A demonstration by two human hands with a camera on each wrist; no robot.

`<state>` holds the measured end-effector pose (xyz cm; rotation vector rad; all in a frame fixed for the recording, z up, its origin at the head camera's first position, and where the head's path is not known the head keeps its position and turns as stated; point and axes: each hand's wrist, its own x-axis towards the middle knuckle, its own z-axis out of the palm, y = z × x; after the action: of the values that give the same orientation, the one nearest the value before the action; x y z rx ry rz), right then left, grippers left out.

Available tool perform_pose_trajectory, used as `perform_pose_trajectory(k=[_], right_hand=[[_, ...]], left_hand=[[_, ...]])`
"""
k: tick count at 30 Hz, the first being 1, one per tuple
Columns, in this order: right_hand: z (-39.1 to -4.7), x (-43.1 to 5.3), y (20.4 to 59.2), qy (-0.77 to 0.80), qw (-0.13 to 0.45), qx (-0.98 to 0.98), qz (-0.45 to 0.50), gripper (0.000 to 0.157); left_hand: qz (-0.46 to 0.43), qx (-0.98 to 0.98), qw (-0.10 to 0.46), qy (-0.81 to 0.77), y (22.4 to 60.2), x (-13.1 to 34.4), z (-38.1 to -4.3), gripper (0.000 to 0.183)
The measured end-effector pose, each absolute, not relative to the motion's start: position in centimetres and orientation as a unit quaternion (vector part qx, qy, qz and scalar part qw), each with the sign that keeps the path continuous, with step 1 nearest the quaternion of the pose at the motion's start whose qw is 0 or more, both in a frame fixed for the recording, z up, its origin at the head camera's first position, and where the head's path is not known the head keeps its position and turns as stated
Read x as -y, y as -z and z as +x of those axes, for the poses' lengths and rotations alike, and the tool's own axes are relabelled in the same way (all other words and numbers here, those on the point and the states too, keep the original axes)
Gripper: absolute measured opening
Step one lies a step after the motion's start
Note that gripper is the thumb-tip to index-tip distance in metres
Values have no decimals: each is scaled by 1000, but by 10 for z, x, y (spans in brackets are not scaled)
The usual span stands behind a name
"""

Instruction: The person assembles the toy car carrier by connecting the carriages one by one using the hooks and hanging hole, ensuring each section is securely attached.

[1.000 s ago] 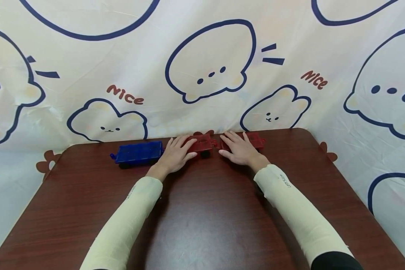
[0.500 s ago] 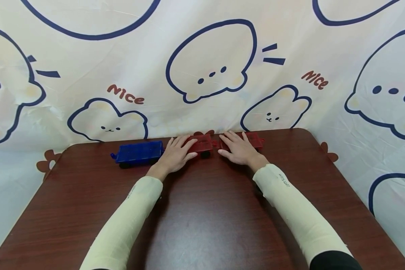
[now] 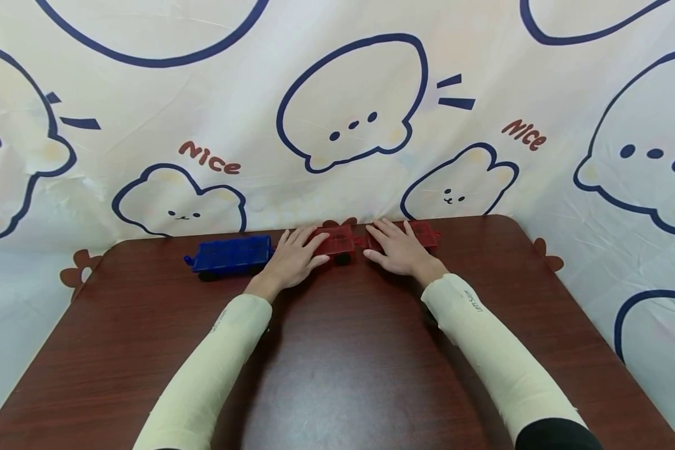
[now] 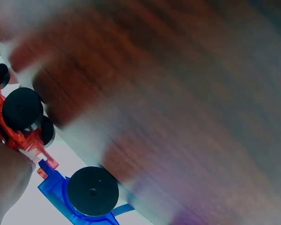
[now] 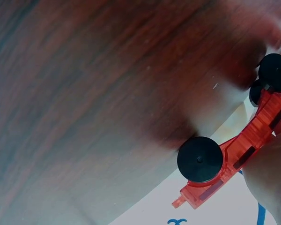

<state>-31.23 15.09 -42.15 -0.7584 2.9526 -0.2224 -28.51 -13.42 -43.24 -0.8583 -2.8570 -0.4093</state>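
Note:
Three toy train wagons with black wheels stand in a row along the table's far edge. The left one is a blue wagon [image 3: 233,255], its wheel large in the left wrist view. My left hand [image 3: 289,259] rests on the middle red wagon [image 3: 339,240], fingers spread, hiding its left part. On the right red wagon [image 3: 425,235] lies my right hand [image 3: 399,250], fingers also spread. Couplings of the two red wagons meet between my hands; whether they are hooked, I cannot tell. In the left wrist view, the blue coupling [image 4: 46,168] touches the red one.
The dark brown wooden table [image 3: 337,362] spreads out in front of the wagons. A white curtain [image 3: 349,187] with blue cartoon outlines hangs right behind its far edge and along both sides.
Over the last second my right hand and the right red wagon have shifted very slightly left, toward the middle wagon. My left hand and the blue wagon look unmoved.

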Motion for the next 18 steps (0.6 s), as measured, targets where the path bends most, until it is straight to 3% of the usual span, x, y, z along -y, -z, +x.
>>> perform_pose_trajectory(k=[18], right_hand=[[-313, -151, 421, 74, 35, -964, -252, 74]], left_hand=[[-274, 954, 53, 110, 432, 133, -286, 58]])
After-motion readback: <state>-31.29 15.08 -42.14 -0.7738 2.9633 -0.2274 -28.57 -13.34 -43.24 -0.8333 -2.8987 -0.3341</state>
